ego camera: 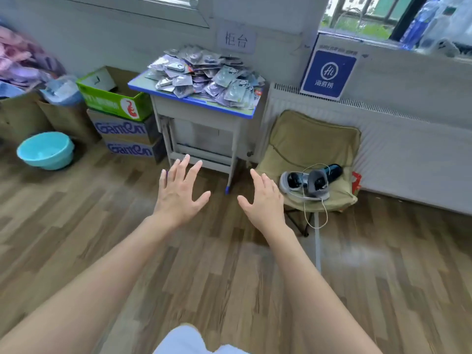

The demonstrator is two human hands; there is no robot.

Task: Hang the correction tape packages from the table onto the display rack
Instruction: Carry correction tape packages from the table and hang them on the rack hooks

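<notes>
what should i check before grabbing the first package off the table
1. Left hand empty: ok, fingers spread, holding nothing.
2. Right hand empty: ok, open too.
3. Packages on table: ok, a loose pile covers most of the top.
4. Hands at the pile: not ok, both seem short of the table, over the floor.
5. Rack located: not ok, none in view.
6. Hang holes on packages: cannot tell, too blurred.
</notes>
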